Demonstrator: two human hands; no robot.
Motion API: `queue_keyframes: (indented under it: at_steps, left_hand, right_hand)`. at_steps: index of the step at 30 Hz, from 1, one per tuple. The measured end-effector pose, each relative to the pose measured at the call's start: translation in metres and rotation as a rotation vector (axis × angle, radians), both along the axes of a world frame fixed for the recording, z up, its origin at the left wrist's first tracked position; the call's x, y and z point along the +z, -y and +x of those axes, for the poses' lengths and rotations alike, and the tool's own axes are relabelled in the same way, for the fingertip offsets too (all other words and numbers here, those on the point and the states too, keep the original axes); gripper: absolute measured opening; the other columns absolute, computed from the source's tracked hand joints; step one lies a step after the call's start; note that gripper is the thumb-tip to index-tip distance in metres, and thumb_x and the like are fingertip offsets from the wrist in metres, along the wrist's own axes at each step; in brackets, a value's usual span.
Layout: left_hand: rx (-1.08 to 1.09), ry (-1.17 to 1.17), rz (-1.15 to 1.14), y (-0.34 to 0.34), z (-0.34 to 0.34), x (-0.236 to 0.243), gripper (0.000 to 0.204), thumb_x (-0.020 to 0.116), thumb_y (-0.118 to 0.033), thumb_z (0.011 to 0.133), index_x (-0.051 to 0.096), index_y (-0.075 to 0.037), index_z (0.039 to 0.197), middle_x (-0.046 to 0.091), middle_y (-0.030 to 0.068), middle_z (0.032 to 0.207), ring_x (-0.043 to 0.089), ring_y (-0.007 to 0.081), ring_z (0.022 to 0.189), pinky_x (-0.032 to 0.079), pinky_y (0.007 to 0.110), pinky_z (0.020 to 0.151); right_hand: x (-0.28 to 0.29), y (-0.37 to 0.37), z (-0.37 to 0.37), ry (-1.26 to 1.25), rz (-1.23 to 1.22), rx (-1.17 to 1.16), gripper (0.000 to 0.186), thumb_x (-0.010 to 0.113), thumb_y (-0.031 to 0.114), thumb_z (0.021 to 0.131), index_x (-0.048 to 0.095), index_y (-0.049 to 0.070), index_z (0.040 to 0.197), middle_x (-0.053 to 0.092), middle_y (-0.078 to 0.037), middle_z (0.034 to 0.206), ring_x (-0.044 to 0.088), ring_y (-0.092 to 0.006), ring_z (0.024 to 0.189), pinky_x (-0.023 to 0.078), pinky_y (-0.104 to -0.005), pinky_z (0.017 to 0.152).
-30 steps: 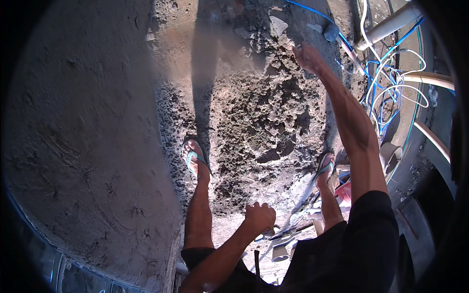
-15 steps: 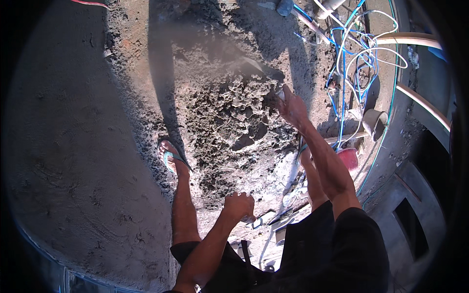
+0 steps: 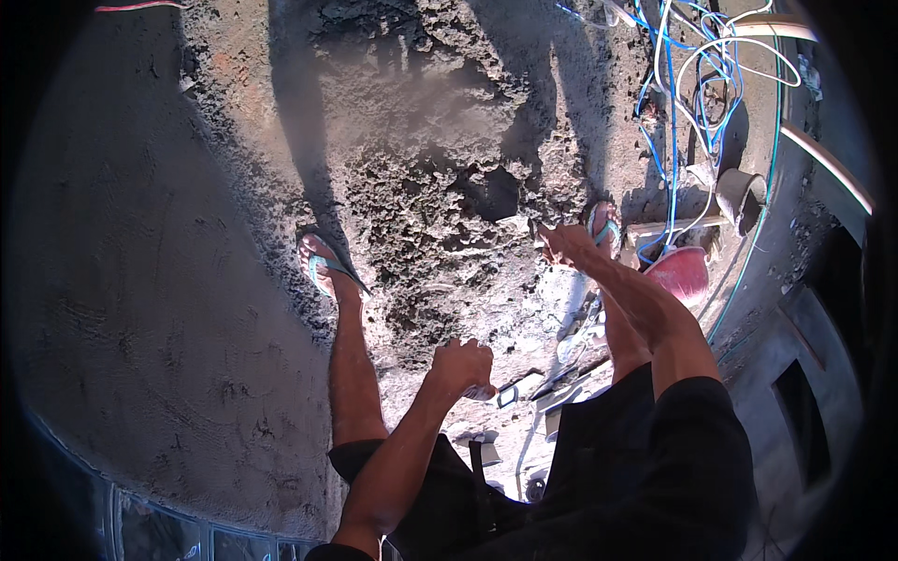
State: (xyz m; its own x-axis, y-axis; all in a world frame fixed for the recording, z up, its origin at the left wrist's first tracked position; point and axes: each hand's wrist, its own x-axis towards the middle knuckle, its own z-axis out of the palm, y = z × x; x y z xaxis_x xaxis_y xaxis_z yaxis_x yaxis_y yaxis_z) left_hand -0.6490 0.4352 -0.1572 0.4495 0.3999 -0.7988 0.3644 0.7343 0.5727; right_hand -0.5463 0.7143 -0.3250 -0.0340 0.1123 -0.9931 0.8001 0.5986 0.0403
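Note:
My right hand [image 3: 569,248] is closed around the handle of a trowel at the right side of a rough, crumbly mortar patch [image 3: 402,215]. The trowel's dark blade [image 3: 494,194] lies low against the mortar, its outline hard to tell from the shadow. Nearer my body, my left hand [image 3: 460,367] is curled into a fist above the ground. Something greyish shows beneath its fingers, too hidden to name. My feet, in light-coloured flip-flops [image 3: 323,265], stand on either side of the mortar.
A smooth grey surface [image 3: 159,309] spreads along the left. To the right are tangled blue and white cables [image 3: 673,122], a grey bucket [image 3: 741,201], a red tub [image 3: 680,273] and a wooden strip [image 3: 675,227]. Small scraps [image 3: 519,388] lie between my legs.
My right hand has drawn the trowel back toward my body, from the far side down to the mortar. My left hand stays curled. The view has shifted slightly.

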Motion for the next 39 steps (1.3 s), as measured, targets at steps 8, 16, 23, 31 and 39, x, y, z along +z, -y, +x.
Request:
queue_keyframes:
  at_steps: [8, 16, 23, 31, 39]
  left_hand:
    - [-0.026, 0.038, -0.04, 0.008, 0.044, -0.004, 0.067, 0.079, -0.052, 0.07, 0.059, -0.009, 0.117, 0.06, 0.0154, 0.117, 0.059, 0.0367, 0.111, 0.052, 0.05, 0.088]
    - [-0.077, -0.01, -0.081, 0.032, 0.058, -0.026, 0.032, 0.068, -0.028, 0.08, 0.065, -0.013, 0.107, 0.062, 0.0134, 0.115, 0.059, 0.0374, 0.112, 0.052, 0.053, 0.088]
    - [-0.138, -0.054, 0.008, 0.049, 0.067, -0.037, 0.05, 0.072, -0.049, 0.075, 0.06, -0.011, 0.104, 0.061, 0.0133, 0.106, 0.062, 0.037, 0.103, 0.056, 0.049, 0.077]
    - [-0.144, -0.077, 0.041, 0.022, 0.081, -0.027, 0.027, 0.064, -0.028, 0.083, 0.062, -0.012, 0.104, 0.063, 0.013, 0.103, 0.063, 0.0364, 0.102, 0.054, 0.051, 0.078]
    - [-0.144, -0.024, -0.034, 0.025, 0.067, -0.042, 0.032, 0.064, -0.032, 0.085, 0.061, -0.012, 0.108, 0.061, 0.0142, 0.112, 0.061, 0.0371, 0.107, 0.054, 0.049, 0.082]
  right_hand:
    - [0.047, 0.051, 0.088, -0.825, 0.401, 0.214, 0.039, 0.057, 0.038, 0.092, 0.062, 0.001, 0.104, 0.063, -0.017, 0.069, 0.063, -0.0333, 0.06, 0.048, -0.0457, 0.063]
    - [-0.046, 0.195, 0.027, -0.542, -0.558, -0.396, 0.057, 0.059, 0.063, 0.087, 0.069, 0.008, 0.096, 0.069, -0.016, 0.087, 0.066, -0.0301, 0.079, 0.052, -0.0409, 0.074]
    - [-0.105, 0.136, 0.097, -0.251, -0.002, -0.801, 0.067, 0.056, 0.071, 0.084, 0.063, 0.005, 0.076, 0.059, -0.009, 0.058, 0.059, -0.0206, 0.053, 0.046, -0.036, 0.053]
    - [-0.015, 0.084, 0.088, -0.075, -0.45, -1.745, 0.049, 0.061, 0.062, 0.087, 0.047, 0.016, 0.077, 0.03, 0.005, 0.054, 0.032, -0.0084, 0.041, 0.026, -0.0254, 0.037]
    - [-0.06, 0.136, -0.086, -0.609, -0.311, -1.075, 0.065, 0.057, 0.068, 0.086, 0.05, 0.009, 0.06, 0.043, -0.003, 0.051, 0.043, -0.0142, 0.046, 0.035, -0.0349, 0.044]
